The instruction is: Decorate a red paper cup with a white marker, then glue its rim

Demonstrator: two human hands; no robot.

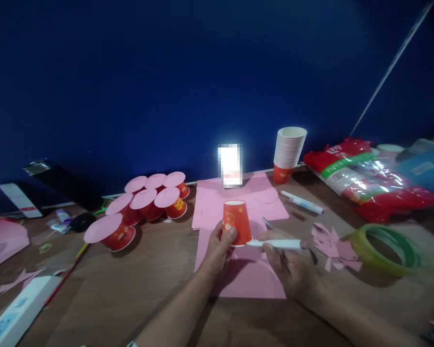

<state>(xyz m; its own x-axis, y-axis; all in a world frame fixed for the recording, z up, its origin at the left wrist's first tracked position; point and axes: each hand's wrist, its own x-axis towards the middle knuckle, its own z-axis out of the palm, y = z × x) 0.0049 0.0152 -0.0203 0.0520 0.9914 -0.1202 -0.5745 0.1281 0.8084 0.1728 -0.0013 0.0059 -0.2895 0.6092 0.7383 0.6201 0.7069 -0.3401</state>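
Note:
My left hand is closed round a red paper cup, turned upside down with its white rim at the bottom. In my right hand a white pen lies nearly level, its tip at the cup's lower rim; I cannot tell whether they touch. A thin metal point sticks out above my right fingers, and its kind is not clear. Beneath both hands are sheets of pink paper. To the left, several red cups lie topped with pink paper discs.
A tall stack of paper cups stands behind, near a red plastic bag. On the right are a marker, pink scraps and a tape roll. A bright phone-like screen leans behind. A power strip lies front left.

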